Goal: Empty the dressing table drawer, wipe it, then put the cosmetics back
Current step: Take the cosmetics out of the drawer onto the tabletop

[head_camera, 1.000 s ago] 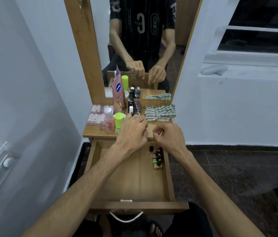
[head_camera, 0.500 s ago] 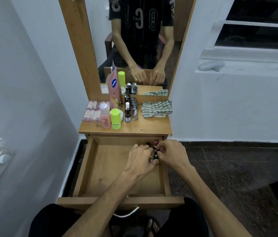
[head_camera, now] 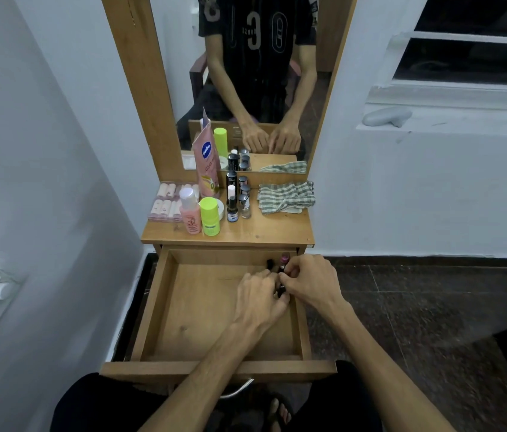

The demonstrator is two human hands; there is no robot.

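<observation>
The wooden drawer (head_camera: 202,307) stands pulled out below the dressing table top (head_camera: 261,233). Both hands are inside its far right corner. My left hand (head_camera: 261,297) and my right hand (head_camera: 308,282) meet over a cluster of small dark bottles (head_camera: 280,289), fingers curled around them. A pink-capped bottle (head_camera: 284,259) and a dark one (head_camera: 270,263) stand just behind the hands. On the table top are a pink bottle (head_camera: 190,218), a green tube (head_camera: 210,216), a pink Vaseline tube (head_camera: 207,163), small nail polish bottles (head_camera: 236,201) and a striped cloth (head_camera: 286,198).
A mirror (head_camera: 246,82) rises behind the table and reflects me. A box of pale tubes (head_camera: 165,204) lies at the top's left. White walls close in on the left and right. A dark tiled floor (head_camera: 417,307) lies to the right. A metal handle (head_camera: 236,389) hangs under the drawer front.
Both hands came down from the table top's front edge into the drawer's far right corner and closed around the small bottles there. The view shifted slightly.
</observation>
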